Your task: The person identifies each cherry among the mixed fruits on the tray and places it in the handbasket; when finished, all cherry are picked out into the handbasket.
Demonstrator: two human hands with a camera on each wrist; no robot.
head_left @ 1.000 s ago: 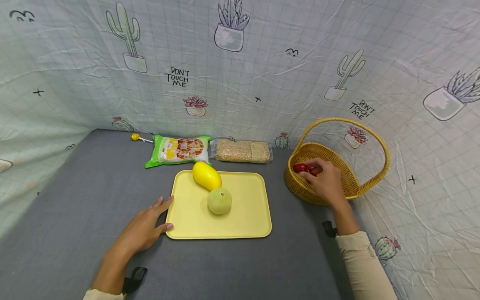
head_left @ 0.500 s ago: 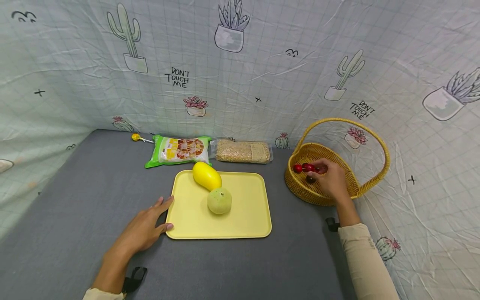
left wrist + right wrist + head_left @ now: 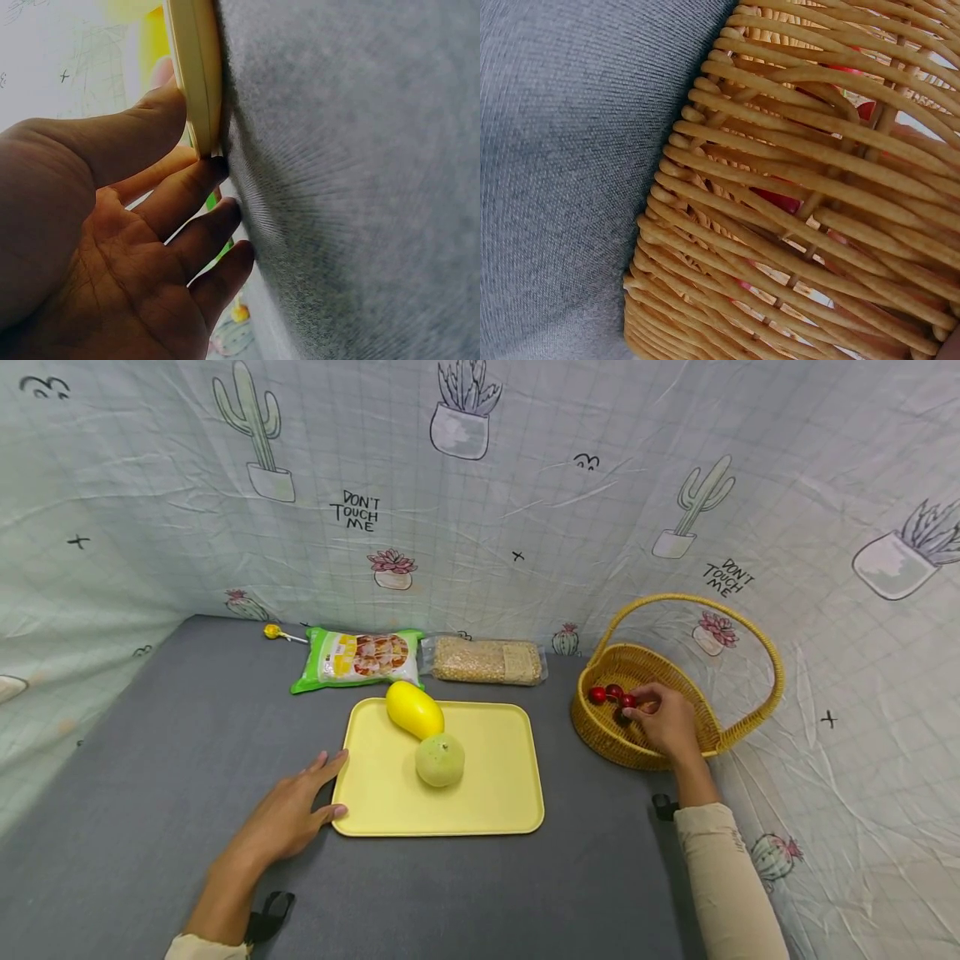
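In the head view, my left hand (image 3: pixel 288 818) is at the left edge of a yellow tray (image 3: pixel 495 793), thumb and index finger extended onto its rim. The left wrist view shows the thumb (image 3: pixel 142 127) over the tray's edge, the other fingers reaching beside it. On the tray, a yellow mango (image 3: pixel 414 710) touches a round green fruit (image 3: pixel 439 762). My right hand (image 3: pixel 667 722) reaches inside a wicker basket (image 3: pixel 607 745) at the right, pinching a red cherry (image 3: pixel 627 701) at its fingertips. More cherries (image 3: pixel 597 695) lie beside it. The basket's wall hides most of this hand in the right wrist view.
Behind the tray lie a green food packet (image 3: pixel 360 657) and a clear bag of grain (image 3: pixel 483 662). A yellow lollipop (image 3: pixel 273 632) is at the far left. The basket's tall handle (image 3: pixel 772 685) arches over its right side. A printed cloth (image 3: pixel 480 527) hangs behind the grey table.
My right hand has shifted slightly right in the basket, and more cherries show at its fingertips. The cherries have moved a little. My left hand and the tray have stayed in place.
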